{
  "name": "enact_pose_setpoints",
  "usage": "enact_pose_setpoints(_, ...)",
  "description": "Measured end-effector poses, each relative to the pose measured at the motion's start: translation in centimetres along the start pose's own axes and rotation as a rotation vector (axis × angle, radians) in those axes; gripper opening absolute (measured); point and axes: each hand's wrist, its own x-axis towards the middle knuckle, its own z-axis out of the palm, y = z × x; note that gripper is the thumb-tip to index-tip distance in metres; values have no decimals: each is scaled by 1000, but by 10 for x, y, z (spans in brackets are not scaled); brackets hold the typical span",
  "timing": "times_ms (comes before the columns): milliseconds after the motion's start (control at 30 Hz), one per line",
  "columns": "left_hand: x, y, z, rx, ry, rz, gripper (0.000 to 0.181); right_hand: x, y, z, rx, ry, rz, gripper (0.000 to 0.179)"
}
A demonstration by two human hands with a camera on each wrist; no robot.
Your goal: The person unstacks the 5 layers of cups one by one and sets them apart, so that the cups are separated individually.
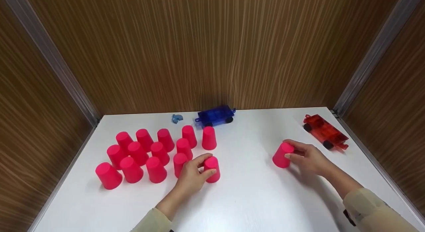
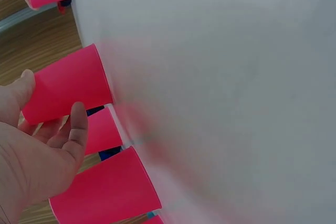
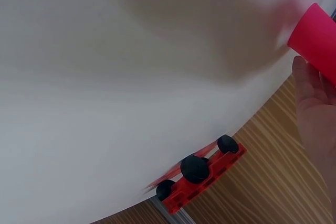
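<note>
Near the middle of the table, my left hand [image 1: 192, 175] holds an upside-down pink cup [image 1: 212, 170] between thumb and fingers. The left wrist view shows this cup [image 2: 68, 85] with its wide rim at the white tabletop. Farther right, my right hand [image 1: 310, 158] grips another upside-down pink cup [image 1: 282, 155] by its side. Only part of that cup [image 3: 317, 40] appears in the right wrist view; whether its rim touches the table I cannot tell. Several more upside-down pink cups [image 1: 137, 154] stand in rows to the left, one [image 1: 179, 162] partly behind my left hand.
A blue toy car base [image 1: 215, 115] stands at the back of the white table [image 1: 239, 205], with a small light-blue piece [image 1: 177, 118] to its left. A red toy car base [image 1: 326, 131] lies at the right, beyond my right hand. Wood-patterned panels [image 1: 212, 52] enclose the back and sides.
</note>
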Motion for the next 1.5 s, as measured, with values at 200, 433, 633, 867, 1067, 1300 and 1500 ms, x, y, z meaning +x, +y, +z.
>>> enact_pose_setpoints(200,-1,-1,-3,2,-16,20,63,2,0,1,26,-1,-51,67)
enact_pose_setpoints(433,2,-3,-3,7,-18,4,64,10,-11,14,67,-8,-124,64)
enact_pose_setpoints(633,7,-3,-6,19,-17,2,64,26,-40,26,69,-21,-125,66)
enact_pose_setpoints(867,5,-5,-8,21,-8,-5,64,43,-69,46,97,-66,-114,71)
enact_pose_setpoints(1067,3,-4,-9,23,-5,-12,65,55,-82,65,125,-88,-149,69)
enact_pose_setpoints(1300,1,-2,-7,13,-10,1,64,67,-94,82,139,-93,-172,67)
enact_pose_setpoints(1500,1,0,-4,14,-13,15,64,78,-103,102,131,-109,-152,66)
